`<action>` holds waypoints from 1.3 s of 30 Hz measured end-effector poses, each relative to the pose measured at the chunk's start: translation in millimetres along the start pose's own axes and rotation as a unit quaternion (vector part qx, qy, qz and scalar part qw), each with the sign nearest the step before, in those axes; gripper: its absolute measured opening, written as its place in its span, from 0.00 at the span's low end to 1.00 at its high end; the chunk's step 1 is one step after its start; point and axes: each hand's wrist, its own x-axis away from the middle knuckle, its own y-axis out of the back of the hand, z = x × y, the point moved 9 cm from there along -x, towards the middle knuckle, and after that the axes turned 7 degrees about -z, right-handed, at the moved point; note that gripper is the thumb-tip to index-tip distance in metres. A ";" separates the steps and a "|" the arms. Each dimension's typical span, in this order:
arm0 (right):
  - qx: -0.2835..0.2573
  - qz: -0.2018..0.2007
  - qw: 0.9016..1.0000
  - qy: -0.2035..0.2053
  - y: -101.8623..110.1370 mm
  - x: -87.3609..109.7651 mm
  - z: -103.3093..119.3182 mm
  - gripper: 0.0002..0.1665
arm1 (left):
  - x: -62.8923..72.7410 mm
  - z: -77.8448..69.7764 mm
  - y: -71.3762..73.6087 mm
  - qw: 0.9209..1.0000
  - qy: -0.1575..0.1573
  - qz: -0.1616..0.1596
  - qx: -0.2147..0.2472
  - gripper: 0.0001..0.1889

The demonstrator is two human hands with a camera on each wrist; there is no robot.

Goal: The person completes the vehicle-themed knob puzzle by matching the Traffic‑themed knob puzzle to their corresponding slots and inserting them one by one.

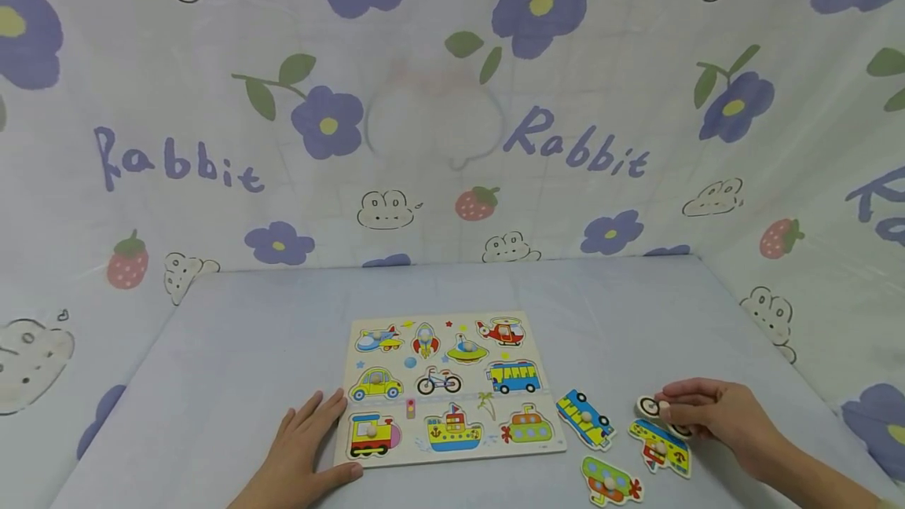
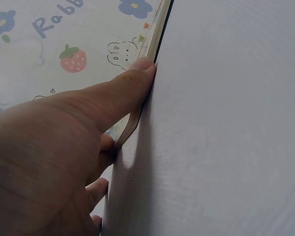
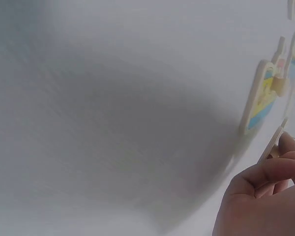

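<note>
My right hand [image 1: 728,415] pinches a bicycle puzzle piece [image 1: 649,407] between thumb and fingers, right over a ship piece [image 1: 661,446]. In the right wrist view the ship piece [image 3: 260,101] shows its knob, and the bicycle piece [image 3: 271,144] is seen edge-on. The wooden puzzle board [image 1: 417,407] lies flat on the table. At its lower left corner rests my left hand [image 1: 300,446], fingers along the left edge and thumb at the near edge. The left wrist view shows the thumb [image 2: 123,88] extended against the board's edge.
Between board and right hand lie a bus piece [image 1: 585,419] and a submarine piece [image 1: 610,483]. Knobbed pieces such as the car [image 1: 376,385] and train [image 1: 371,442] sit in the board. A patterned curtain [image 1: 438,140] stands behind the table.
</note>
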 end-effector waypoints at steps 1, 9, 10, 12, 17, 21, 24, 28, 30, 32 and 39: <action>0.000 0.000 1.000 0.003 -0.2 0.3 1.5 0.29 | -0.2 0.0 -0.4 1.000 0.001 0.001 -0.001 0.54; 0.000 -0.001 1.000 0.022 -3.2 2.6 12.7 0.29 | -2.1 3.3 -5.5 1.000 0.019 0.013 -0.012 0.55; -0.002 -0.001 1.000 0.023 -3.9 2.6 13.9 0.29 | -2.4 3.7 -5.8 1.000 0.021 0.013 -0.012 0.55; -0.009 0.000 1.000 0.023 -5.9 2.6 16.5 0.29 | -2.5 4.2 -6.4 1.000 0.022 0.014 -0.013 0.55; -0.017 -0.001 1.000 0.024 -12.2 1.8 23.6 0.30 | -2.5 3.8 -7.0 0.999 0.024 0.014 -0.016 0.56; -0.020 -0.004 0.999 0.039 -20.1 2.1 35.1 0.30 | -2.7 4.1 -6.2 0.999 0.023 0.014 -0.018 0.56; -0.039 -0.001 0.998 0.054 -29.2 3.5 45.9 0.30 | -2.3 4.2 -5.1 0.999 0.022 0.015 -0.018 0.56; -0.064 0.007 0.995 0.077 -44.5 6.7 62.9 0.28 | -1.6 3.7 -4.1 1.000 0.019 0.017 -0.015 0.56; -0.076 0.011 0.993 0.090 -53.4 8.8 73.3 0.27 | -1.4 3.5 -3.3 1.000 0.016 0.017 -0.015 0.55; -0.086 0.014 0.991 0.100 -62.7 11.2 84.2 0.27 | -1.3 3.0 -2.3 1.000 0.012 0.014 -0.015 0.55; -0.132 0.030 0.984 0.119 -92.1 20.5 121.6 0.25 | -1.9 2.2 -1.3 1.000 0.004 0.011 -0.010 0.55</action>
